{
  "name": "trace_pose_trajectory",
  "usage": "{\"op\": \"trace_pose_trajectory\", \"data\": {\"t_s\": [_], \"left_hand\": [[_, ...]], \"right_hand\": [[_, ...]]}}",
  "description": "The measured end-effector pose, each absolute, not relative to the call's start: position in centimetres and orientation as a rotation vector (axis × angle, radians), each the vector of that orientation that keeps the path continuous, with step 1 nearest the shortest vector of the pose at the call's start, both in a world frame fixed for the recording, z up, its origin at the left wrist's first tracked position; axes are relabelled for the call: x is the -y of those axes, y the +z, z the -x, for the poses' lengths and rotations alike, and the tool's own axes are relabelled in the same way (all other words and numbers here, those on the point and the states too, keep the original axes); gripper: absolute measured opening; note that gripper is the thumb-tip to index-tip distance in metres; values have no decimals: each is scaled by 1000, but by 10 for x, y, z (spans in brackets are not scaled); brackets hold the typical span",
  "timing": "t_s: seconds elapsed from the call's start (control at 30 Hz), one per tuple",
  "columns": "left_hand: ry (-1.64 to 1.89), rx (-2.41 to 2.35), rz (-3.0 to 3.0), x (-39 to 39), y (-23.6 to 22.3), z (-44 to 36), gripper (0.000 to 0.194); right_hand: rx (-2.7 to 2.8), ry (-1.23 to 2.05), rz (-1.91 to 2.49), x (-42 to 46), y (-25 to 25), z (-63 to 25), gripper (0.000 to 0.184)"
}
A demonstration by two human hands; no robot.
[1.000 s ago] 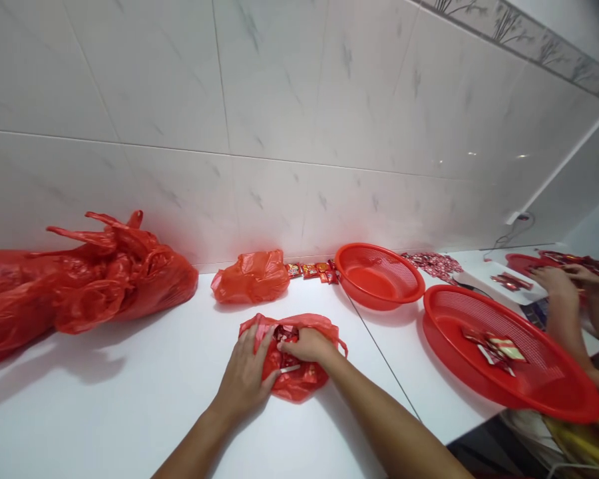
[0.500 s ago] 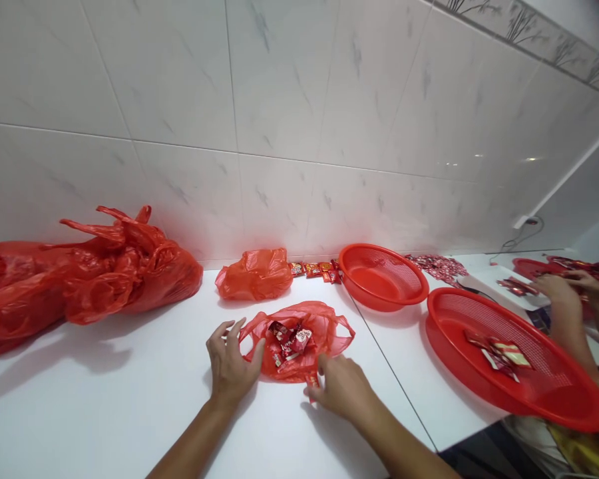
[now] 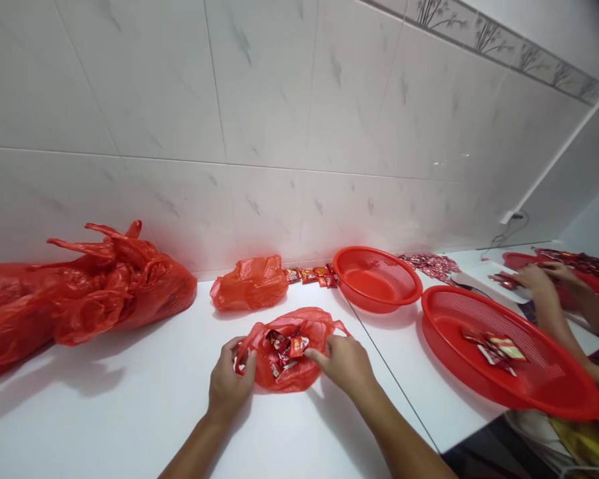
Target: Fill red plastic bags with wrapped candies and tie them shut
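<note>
A red plastic bag (image 3: 317,324) sits near the middle of a white table (image 3: 144,412), its mouth facing up and shiny wrapped packets (image 3: 278,362) inside. The left hand (image 3: 229,382) grasps the bag's left edge between thumb and fingers. The right hand (image 3: 350,366) is at the right edge, thumb beside the packets; whether it pinches the plastic cannot be told. Beyond lies a smaller red bundle (image 3: 252,285); bulging red bags (image 3: 150,299) lie at left. To the right stand two red baskets (image 3: 442,339), the nearer holding a few packets
</note>
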State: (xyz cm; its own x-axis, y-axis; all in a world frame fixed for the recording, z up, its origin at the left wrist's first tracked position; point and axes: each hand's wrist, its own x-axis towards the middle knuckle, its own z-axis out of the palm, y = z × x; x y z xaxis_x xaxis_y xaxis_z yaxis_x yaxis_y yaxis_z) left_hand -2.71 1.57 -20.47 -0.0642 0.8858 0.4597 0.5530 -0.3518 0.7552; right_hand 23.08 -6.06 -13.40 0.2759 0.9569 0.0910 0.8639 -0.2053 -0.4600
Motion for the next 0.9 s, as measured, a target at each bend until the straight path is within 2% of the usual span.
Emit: {"op": "trace_pose_trajectory", "data": {"t_s": [0.1,0.13,0.17,0.27,0.4,0.53,0.63,0.77,0.9], "left_hand": [[1418,-1457,-1880,-11,-208,29,37],[1419,-1433,-1879,-10,-209,30,36],[1411,-1410,-1878,-9,-207,30,36],[1296,-1351,-1854,-13,-185,29,42],[1120,-1163,-1643,-31,-101,30,55],[1207,-896,-1554,-38,-4,32,67],[1256,-821,-1612,-31,30,28,73],[1281,-994,-1809,-14,37,15,56],[1168,-1000,-2157,11,47,-15,28]], "right_hand": [[1393,18,2070,56,-157,-247,31],[1309,-26,2029,56,-164,-255,33],[1250,-9,1985,55,-168,-263,36],[1262,323,1835,47,-162,-293,25],[1377,626,1560,27,-108,-327,41],[1242,751,1094,20,-42,-330,36],[1104,874,809,27,-19,-315,30],[1165,954,739,39,-15,-293,42],[1510,1007,956,51,-10,-265,64]]}}
